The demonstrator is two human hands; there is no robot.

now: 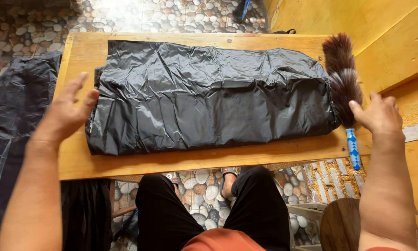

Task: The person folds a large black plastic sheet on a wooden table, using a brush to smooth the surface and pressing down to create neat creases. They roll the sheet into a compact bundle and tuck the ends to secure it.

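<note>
Your left hand [67, 111] was open, fingers spread and holding nothing, its fingertips just touching the left edge of the folded black plastic sheet [204, 93]. Your right hand [378, 114] was also open and empty, fingers loosely curled, resting at the right end of the tabletop [78, 162] just beside the feather duster [342, 79] and clear of the sheet.

The sheet lay flat along the middle of the wooden tabletop, folded into a long bundle that ran from your left hand almost to the duster. It looked thin and slick, so with neither hand pressing it down, the folds could have sprung open or the whole bundle slid toward the near edge and off onto the pebble-pattern floor [204, 186] by your legs.

The duster was the likelier trouble. Its brown plume lay against the right end of the sheet, and its blue-and-white handle [353, 148] stuck out past the near edge of the tabletop. A nudge from your right wrist could have tipped it off, or dragged the plume across the plastic.

More loose black plastic [13, 125] hung to the left of the tabletop, close to your left forearm; an elbow catching it could have pulled it down.
</note>
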